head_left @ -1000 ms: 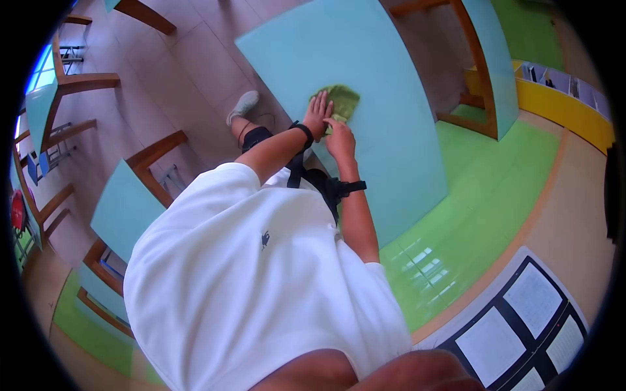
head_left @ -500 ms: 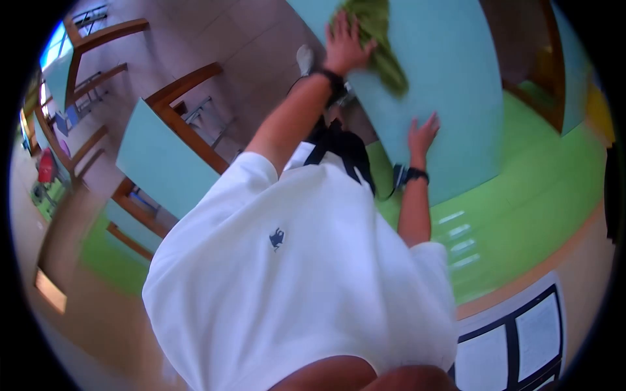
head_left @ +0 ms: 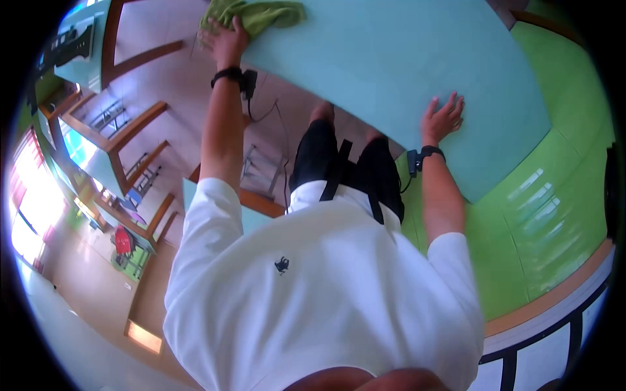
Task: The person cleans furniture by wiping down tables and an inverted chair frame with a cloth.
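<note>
A pale blue tabletop (head_left: 391, 65) spans the upper part of the view. At its left edge my left hand (head_left: 226, 44) is on a bunched green cloth (head_left: 270, 16), gripping it with the fingers over its near end; part of the cloth lies on the tabletop. My right hand (head_left: 443, 119) rests on the tabletop near its right end, fingers spread and nothing in it. Each wrist carries a black strap with a small device.
Wooden-framed tables (head_left: 140, 127) with pale blue tops stand at the left. A metal-legged stool (head_left: 261, 171) is beneath the near edge. Green flooring (head_left: 502, 234) lies at the right, a framed board (head_left: 538, 358) at the lower right, and a red object (head_left: 122, 241) at far left.
My left hand has moved left with the cloth to the tabletop's left edge. My right hand has come off the cloth and now rests at the right. The view has turned.
</note>
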A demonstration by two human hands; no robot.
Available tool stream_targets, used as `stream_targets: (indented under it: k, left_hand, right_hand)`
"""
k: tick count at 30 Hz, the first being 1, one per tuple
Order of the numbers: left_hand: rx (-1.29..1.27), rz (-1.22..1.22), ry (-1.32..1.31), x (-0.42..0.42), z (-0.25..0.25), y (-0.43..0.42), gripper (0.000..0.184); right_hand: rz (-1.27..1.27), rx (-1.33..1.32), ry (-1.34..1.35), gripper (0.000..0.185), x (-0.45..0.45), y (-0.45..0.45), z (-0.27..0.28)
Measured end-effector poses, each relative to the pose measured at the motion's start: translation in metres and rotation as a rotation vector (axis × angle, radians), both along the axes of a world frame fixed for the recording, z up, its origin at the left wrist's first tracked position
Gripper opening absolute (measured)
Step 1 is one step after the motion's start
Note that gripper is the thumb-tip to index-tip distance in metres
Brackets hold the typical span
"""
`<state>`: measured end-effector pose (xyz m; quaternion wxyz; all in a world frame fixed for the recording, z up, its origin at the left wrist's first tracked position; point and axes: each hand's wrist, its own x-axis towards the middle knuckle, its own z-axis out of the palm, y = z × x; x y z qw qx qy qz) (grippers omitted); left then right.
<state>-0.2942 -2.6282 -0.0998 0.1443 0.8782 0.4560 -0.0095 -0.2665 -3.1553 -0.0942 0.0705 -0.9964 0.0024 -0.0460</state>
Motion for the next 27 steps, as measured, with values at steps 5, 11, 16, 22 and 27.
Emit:
stream_targets:
  k: [5,11,16,22,27]
  left_hand:
    - [0.127,-0.029,0.093,0.022,-0.003,-0.066,0.077]
    - [0.156,-0.275,0.023,0.06,0.008,-0.2,0.083]
    - [0.143,-0.53,-0.035,0.161,-0.006,-0.293,0.089]
    - [0.035,-0.789,0.141,0.205,0.007,-0.391,0.102]
    - [-0.105,-1.069,0.142,0.21,0.019,-0.478,0.128]
  right_hand:
    - [-0.086,-0.011,-0.011,0.061,0.001,0.001,0.01]
    - [-0.056,-0.03,0.076,0.06,-0.023,0.008,0.027]
    - [-0.031,0.029,0.085,0.054,-0.013,0.001,0.026]
    - [0.401,0.205,0.185,0.048,0.01,-0.062,0.014]
    - [-0.38,0.042,0.006,0.056,0.048,-0.175,-0.003]
